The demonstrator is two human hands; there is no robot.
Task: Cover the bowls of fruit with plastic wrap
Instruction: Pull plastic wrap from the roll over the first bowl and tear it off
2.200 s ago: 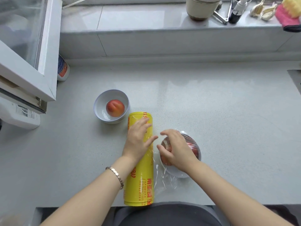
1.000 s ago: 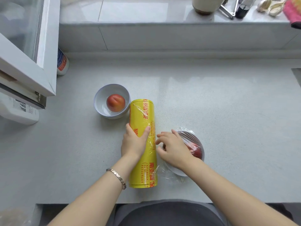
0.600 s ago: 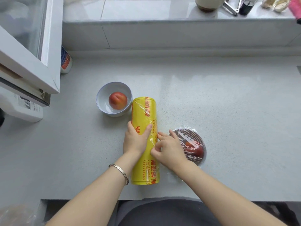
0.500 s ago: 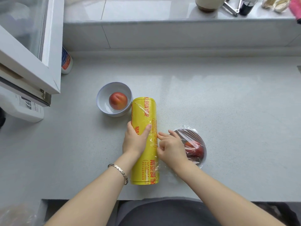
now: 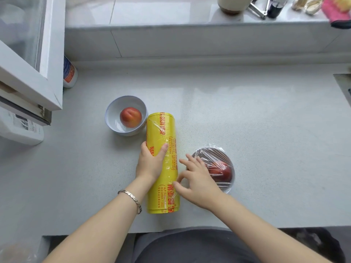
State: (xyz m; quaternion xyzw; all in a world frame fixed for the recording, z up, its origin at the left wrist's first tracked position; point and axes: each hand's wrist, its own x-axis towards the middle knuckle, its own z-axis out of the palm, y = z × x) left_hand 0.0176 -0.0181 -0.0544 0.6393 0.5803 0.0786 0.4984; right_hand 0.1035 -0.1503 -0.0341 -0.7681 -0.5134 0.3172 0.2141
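Note:
A big yellow roll of plastic wrap lies lengthwise on the grey counter. My left hand grips it from the left side at its middle. My right hand hovers beside the roll with fingers spread, its thumb and a fingertip touching the roll's right edge, where a loose film end shows. Just right of that hand sits a bowl wrapped tightly in clear film, with red fruit inside. An uncovered white bowl holding one peach stands at the roll's far left end.
An open window frame juts over the counter's left side, with a bottle behind it and a white box below. The sill at the back holds a jar, tongs, garlic and a pink cloth. The counter's front edge lies close to my body.
My right hand came off the wrapped bowl and moved left to the roll's edge. The film now sits snug around that bowl. My left hand kept its hold on the roll.

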